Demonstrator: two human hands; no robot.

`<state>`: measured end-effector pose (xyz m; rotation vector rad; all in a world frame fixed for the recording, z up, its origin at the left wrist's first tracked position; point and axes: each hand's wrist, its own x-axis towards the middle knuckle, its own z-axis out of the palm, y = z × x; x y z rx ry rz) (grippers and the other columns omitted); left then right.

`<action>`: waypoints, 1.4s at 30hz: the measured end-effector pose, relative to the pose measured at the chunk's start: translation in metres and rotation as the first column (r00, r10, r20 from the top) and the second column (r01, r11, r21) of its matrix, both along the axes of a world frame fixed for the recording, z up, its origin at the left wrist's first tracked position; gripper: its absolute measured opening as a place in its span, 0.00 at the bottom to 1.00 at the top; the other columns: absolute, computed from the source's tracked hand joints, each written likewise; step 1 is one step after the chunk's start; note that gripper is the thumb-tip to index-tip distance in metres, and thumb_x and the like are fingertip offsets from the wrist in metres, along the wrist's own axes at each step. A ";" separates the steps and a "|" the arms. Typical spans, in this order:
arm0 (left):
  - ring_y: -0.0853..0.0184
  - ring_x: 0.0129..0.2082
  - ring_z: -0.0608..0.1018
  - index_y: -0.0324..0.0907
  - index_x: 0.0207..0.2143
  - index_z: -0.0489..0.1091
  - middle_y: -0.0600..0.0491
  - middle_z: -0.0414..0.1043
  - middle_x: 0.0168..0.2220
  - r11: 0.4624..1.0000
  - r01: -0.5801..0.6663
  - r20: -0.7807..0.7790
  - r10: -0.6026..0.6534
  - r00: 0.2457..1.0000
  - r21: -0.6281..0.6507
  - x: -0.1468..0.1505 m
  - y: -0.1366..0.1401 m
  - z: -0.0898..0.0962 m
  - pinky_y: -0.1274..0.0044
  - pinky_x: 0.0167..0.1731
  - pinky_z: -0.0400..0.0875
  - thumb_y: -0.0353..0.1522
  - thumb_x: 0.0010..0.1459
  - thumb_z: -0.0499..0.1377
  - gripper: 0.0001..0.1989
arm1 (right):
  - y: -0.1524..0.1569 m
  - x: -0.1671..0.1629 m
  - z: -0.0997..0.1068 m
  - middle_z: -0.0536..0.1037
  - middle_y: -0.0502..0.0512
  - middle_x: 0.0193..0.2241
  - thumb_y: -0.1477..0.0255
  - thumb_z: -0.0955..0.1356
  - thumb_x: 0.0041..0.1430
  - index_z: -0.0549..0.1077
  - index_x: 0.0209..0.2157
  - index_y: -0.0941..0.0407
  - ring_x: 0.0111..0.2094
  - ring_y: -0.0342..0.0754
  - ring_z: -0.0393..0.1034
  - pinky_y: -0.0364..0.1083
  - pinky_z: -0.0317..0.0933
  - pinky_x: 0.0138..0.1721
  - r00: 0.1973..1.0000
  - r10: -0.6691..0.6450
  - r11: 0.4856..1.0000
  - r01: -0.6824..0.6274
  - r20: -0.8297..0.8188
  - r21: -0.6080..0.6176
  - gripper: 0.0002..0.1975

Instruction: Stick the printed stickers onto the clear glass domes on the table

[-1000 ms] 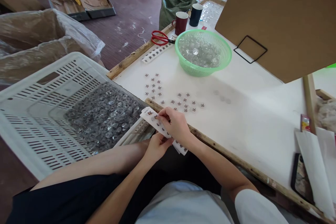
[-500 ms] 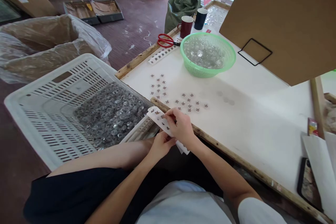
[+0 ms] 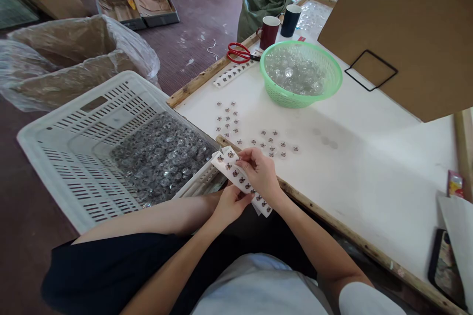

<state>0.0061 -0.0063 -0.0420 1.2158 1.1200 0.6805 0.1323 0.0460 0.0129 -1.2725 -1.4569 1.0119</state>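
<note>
A white strip of small round stickers [image 3: 235, 173], each with a dark animal-like print, slants over the table's near edge. My left hand [image 3: 232, 204] grips it from below, with the thumb on top and the other fingers hidden beneath. Above it, my right hand [image 3: 260, 174] is closed in a pinch at the strip's upper edge, on a sticker partly covered by the fingertips. Beyond the hands, several clear round pieces with the same print [image 3: 272, 143] lie spread in two loose groups on the white tabletop [image 3: 354, 167].
Left of my leg stands a white crate [image 3: 74, 157] of clear pieces [image 3: 162, 157]. On the table are a green basket [image 3: 301, 101] of clear pieces, red-handled scissors [image 3: 238, 53], two mugs [image 3: 269, 34], another sticker strip [image 3: 231, 76], a cardboard box [image 3: 406, 24] and a phone [image 3: 445, 266].
The strip has tilted so its printed face shows more fully. My right hand's pinch remains at its edge. The whole view has shifted slightly, moving the scene to the right.
</note>
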 end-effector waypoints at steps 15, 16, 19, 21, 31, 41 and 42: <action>0.64 0.25 0.75 0.38 0.29 0.74 0.51 0.76 0.26 0.998 -0.038 -0.032 0.037 0.999 -0.040 0.000 0.002 0.004 0.75 0.26 0.69 0.36 0.52 0.62 0.09 | 0.031 0.083 0.045 0.75 0.52 0.32 0.67 0.69 0.56 0.72 0.31 0.53 0.34 0.45 0.70 0.45 0.66 0.34 0.940 -0.332 0.923 0.309 0.071 0.231 0.05; 0.64 0.25 0.75 0.37 0.29 0.75 0.51 0.76 0.26 0.999 -0.039 -0.036 0.038 0.999 -0.037 0.000 0.001 0.004 0.75 0.26 0.69 0.36 0.52 0.62 0.09 | 0.043 0.103 0.038 0.74 0.51 0.29 0.65 0.70 0.54 0.72 0.31 0.54 0.30 0.44 0.68 0.44 0.65 0.31 0.935 -0.350 0.930 0.339 0.061 0.145 0.07; 0.63 0.26 0.77 0.38 0.29 0.75 0.50 0.78 0.27 0.999 -0.034 -0.051 0.034 0.998 -0.011 0.001 0.000 0.005 0.74 0.27 0.71 0.36 0.52 0.62 0.09 | 0.074 0.153 0.004 0.71 0.48 0.23 0.63 0.71 0.49 0.71 0.28 0.56 0.24 0.41 0.63 0.43 0.58 0.26 0.917 -0.383 0.912 0.395 0.114 -0.114 0.10; 0.62 0.27 0.77 0.38 0.29 0.75 0.49 0.78 0.28 0.999 -0.034 -0.054 0.033 0.998 -0.004 0.001 0.001 0.004 0.74 0.28 0.71 0.36 0.51 0.62 0.09 | 0.085 0.170 -0.019 0.70 0.48 0.21 0.62 0.72 0.45 0.72 0.27 0.56 0.23 0.41 0.61 0.43 0.56 0.25 0.918 -0.365 0.893 0.392 0.154 -0.221 0.12; 0.61 0.29 0.79 0.38 0.30 0.76 0.49 0.79 0.30 0.999 -0.029 -0.041 0.028 0.999 -0.021 0.001 0.004 0.005 0.73 0.31 0.73 0.37 0.51 0.62 0.10 | 0.097 0.167 -0.039 0.74 0.52 0.22 0.62 0.71 0.43 0.74 0.26 0.57 0.25 0.44 0.65 0.44 0.57 0.26 0.891 -0.311 0.890 0.396 0.332 -0.227 0.12; 0.58 0.32 0.79 0.37 0.32 0.76 0.46 0.80 0.33 1.000 -0.017 -0.036 0.017 0.999 -0.013 0.000 0.002 0.002 0.71 0.33 0.74 0.36 0.53 0.62 0.10 | 0.092 0.149 -0.036 0.77 0.53 0.28 0.69 0.67 0.50 0.73 0.29 0.55 0.29 0.47 0.68 0.47 0.59 0.34 0.749 -0.260 0.916 0.391 0.609 -0.091 0.05; 0.59 0.32 0.79 0.37 0.32 0.76 0.47 0.80 0.32 1.000 -0.015 -0.038 0.015 0.999 -0.004 0.000 0.002 0.003 0.71 0.33 0.74 0.36 0.53 0.62 0.10 | 0.091 0.148 -0.036 0.77 0.54 0.30 0.69 0.67 0.51 0.73 0.30 0.55 0.30 0.47 0.68 0.47 0.60 0.35 0.736 -0.265 0.917 0.392 0.623 -0.074 0.05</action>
